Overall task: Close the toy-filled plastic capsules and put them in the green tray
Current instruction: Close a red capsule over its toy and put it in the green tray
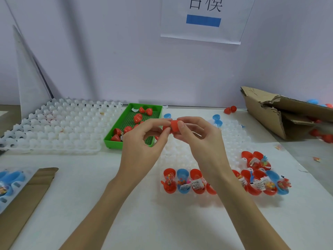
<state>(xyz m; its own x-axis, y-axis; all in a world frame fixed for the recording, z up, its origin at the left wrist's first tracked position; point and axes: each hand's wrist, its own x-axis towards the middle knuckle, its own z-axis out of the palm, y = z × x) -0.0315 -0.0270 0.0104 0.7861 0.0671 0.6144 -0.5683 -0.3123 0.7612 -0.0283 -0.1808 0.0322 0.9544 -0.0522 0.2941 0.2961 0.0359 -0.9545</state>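
1. The red capsule [173, 126] is likely light, thin-walled and stiff; its smooth plastic may slip, so I judge it best pinched on the two domed halves and pressed straight together.
2. It is a small glossy red egg-shaped shell, held in the air above the tabletop [111, 177], just right of the green tray [115, 130].
3. The left hand [144, 139] pinches its left end; the right hand [196, 136] has thumb and fingers clamped round the right half.
4. Open, toy-filled red and blue capsules [182, 181] wait in the white moulded tray [180, 156] below.
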